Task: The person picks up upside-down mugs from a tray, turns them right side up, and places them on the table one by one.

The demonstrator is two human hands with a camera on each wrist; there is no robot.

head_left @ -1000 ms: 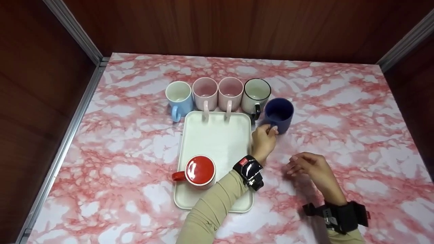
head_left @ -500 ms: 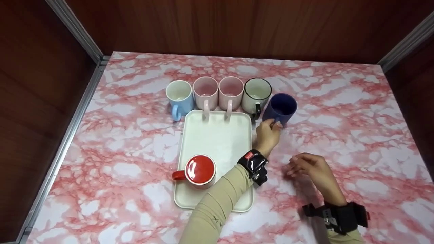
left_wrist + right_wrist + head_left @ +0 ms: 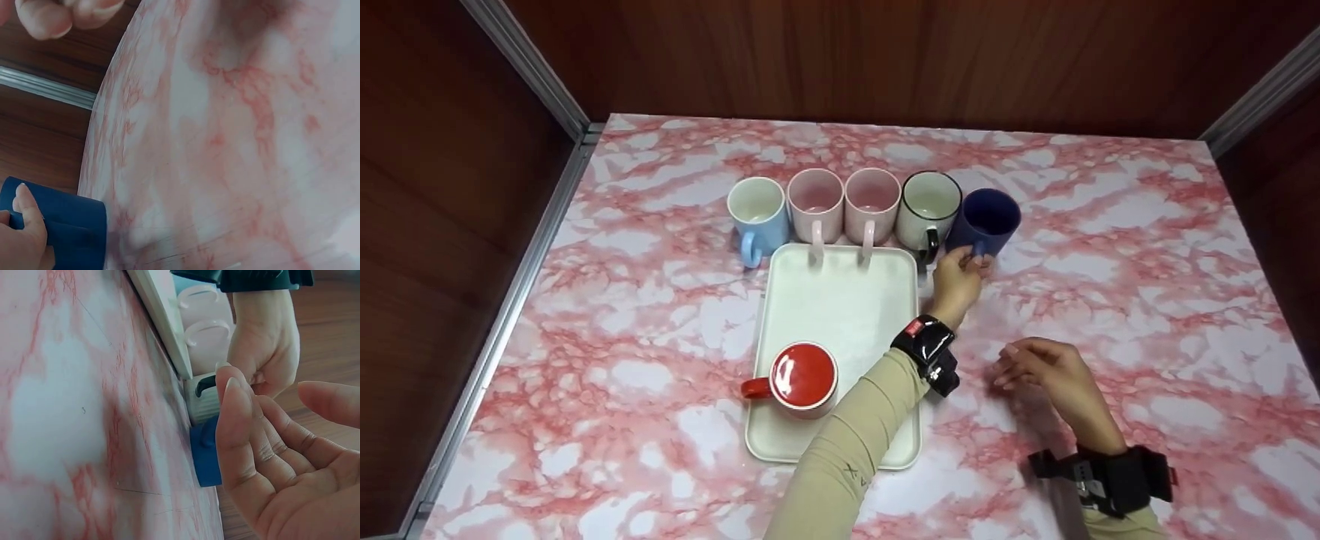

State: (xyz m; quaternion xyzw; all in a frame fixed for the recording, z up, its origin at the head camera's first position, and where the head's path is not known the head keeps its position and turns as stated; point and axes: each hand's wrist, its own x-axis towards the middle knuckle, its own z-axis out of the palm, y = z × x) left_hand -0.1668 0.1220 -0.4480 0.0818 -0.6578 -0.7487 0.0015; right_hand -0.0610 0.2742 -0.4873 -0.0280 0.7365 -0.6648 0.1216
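My left hand [image 3: 958, 289] pinches the handle of a dark blue mug [image 3: 991, 214], which stands upright at the right end of a row of mugs. The blue mug sits close against a white mug [image 3: 924, 221] with a black rim and handle. In the left wrist view the left thumb and fingers [image 3: 34, 222] hold the blue mug [image 3: 76, 230] at the lower left. My right hand [image 3: 1054, 379] is held over the table on the right with loosely bent fingers and nothing in them. Its open palm and fingers fill the right wrist view's lower right.
Further left in the row stand two pink mugs [image 3: 816, 206] and a light blue mug [image 3: 765, 234]. A pale tray [image 3: 847, 300] lies before them, bearing a mug [image 3: 804, 375] with a glossy red round top and red handle. Wooden walls enclose the marbled table [image 3: 1140, 300].
My left hand has moved the blue mug away from me and slightly right, bringing it into line beside the black-rimmed mug. The right hand has stayed in place.
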